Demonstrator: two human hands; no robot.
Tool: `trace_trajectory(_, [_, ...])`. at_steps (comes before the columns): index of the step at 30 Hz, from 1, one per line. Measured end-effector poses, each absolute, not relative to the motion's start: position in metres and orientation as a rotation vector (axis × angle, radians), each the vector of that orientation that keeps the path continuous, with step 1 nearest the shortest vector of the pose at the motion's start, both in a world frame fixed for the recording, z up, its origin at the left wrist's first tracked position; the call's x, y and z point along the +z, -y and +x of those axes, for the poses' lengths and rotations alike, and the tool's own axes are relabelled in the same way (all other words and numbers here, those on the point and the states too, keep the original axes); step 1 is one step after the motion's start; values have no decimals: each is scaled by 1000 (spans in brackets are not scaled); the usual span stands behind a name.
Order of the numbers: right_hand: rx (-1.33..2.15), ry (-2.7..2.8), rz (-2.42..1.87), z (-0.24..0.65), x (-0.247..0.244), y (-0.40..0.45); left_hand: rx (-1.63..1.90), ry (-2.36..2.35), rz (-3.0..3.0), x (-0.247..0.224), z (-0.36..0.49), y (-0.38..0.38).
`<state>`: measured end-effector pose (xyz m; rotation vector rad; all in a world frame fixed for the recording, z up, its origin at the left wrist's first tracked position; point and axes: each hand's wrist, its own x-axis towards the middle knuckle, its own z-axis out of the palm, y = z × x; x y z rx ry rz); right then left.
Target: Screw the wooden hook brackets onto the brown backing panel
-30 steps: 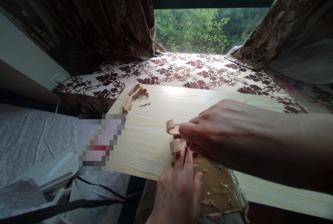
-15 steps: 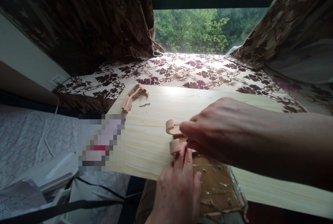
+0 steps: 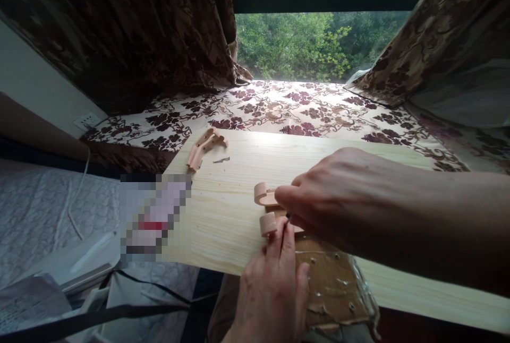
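My left hand [image 3: 271, 284] reaches up from the bottom, its fingers pressed together on the near side of a light wooden piece with curled, hook-like ends [image 3: 260, 194]. A second curled end [image 3: 268, 224] shows just beyond those fingertips. From the right, my right hand [image 3: 319, 194] bends over the same piece with fingers closed in a pinch. A thin dark bit [image 3: 287, 219] shows between the hands; what my right hand pinches is mostly hidden. Under and beside my left hand lies a brown cardboard pad [image 3: 330, 284] wrapped in clear tape, with small holes.
The pale wooden board [image 3: 223, 210] serves as the worktop. At its far left lie a curved wooden part with holes [image 3: 201, 149] and small metal pieces [image 3: 221, 160]. A blurred-out item [image 3: 159, 215] lies at the left edge. Patterned cloth [image 3: 279, 104] covers the window ledge.
Both hands stay at the wooden piece with almost the same grip. The thin dark bit between them shows a little more than before.
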<state>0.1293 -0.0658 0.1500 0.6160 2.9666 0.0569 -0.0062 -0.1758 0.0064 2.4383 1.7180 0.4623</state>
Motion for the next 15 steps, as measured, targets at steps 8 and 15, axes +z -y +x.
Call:
trace_trajectory(8, [50, -2915, 652, 127, 162, 72, 464, -1725, 2448, 9, -8, 176])
trace_trajectory(15, [11, -2904, 627, 130, 161, 73, 478, -1739, 2453, 8, -7, 177])
